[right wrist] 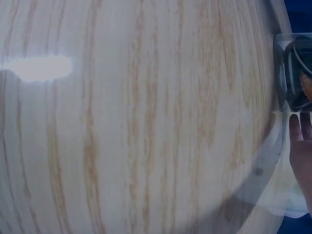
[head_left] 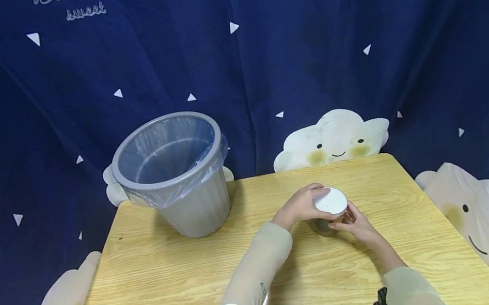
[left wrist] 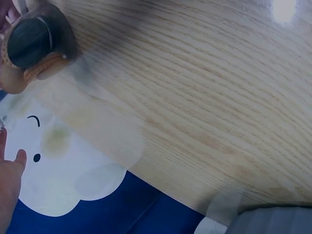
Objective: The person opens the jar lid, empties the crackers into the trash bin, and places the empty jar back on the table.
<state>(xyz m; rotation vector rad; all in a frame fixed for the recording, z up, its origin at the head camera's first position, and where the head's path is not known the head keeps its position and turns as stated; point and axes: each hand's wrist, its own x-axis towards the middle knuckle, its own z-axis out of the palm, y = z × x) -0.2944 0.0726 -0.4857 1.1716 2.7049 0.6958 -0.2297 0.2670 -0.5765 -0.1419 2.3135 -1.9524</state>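
Lid [head_left: 332, 200], gripped by fingers of left hand [head_left: 303, 207] at nine o'clock; right hand [head_left: 357, 225] clasps jar [head_left: 323, 228] at four. Steady opposed holds should limit slipping.

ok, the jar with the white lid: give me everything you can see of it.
The jar looks clear and rigid, plastic or glass, with a flat, round white lid over its mouth; whether that's tight can't be told. Dark and orange-brown contents show through the wall. The left hand pinches the lid, the right hand holds the body. It's at or just above the wooden table, right of the grey bin; base contact and exact tilt are unclear.
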